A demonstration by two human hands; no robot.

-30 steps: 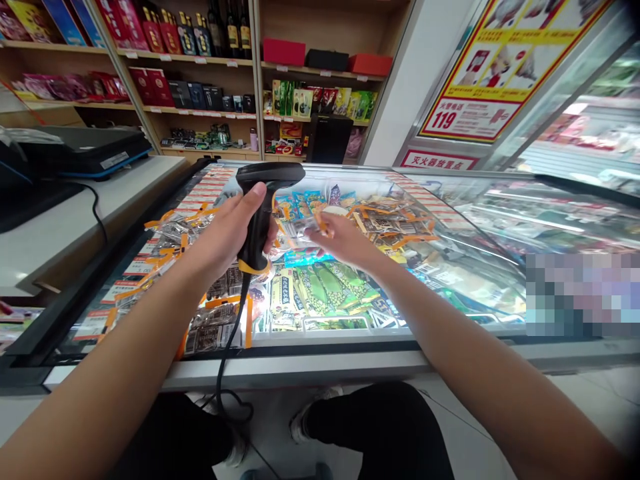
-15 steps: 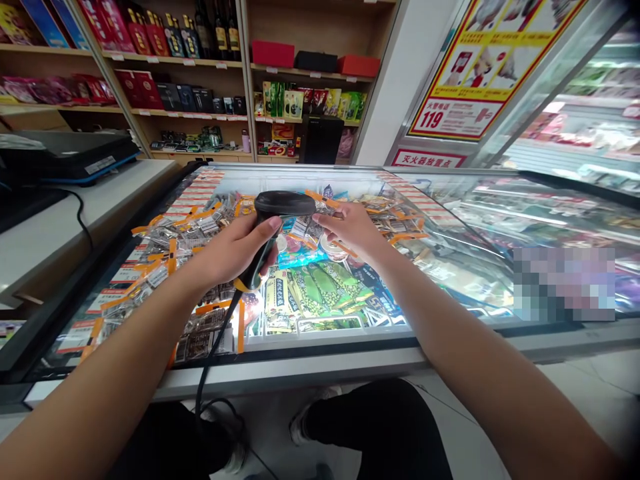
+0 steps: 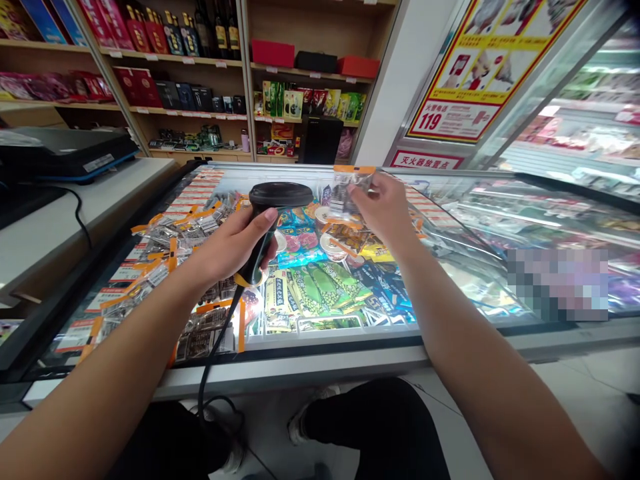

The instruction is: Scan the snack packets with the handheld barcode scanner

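The left hand (image 3: 230,243) grips the scanner (image 3: 270,217) by its handle. The right hand (image 3: 387,210) pinches a clear packet (image 3: 350,190) near its orange top edge; it looks light, thin and probably slippery.

Chest freezer (image 3: 320,363) holds packaged frozen snacks (image 3: 320,293) in heaps.

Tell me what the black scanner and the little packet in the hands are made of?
The scanner in the left hand looks like hard black plastic: smooth, moulded, slightly shiny. The packet in the right hand seems to be thin clear plastic film with an orange strip on top; light shines through it.
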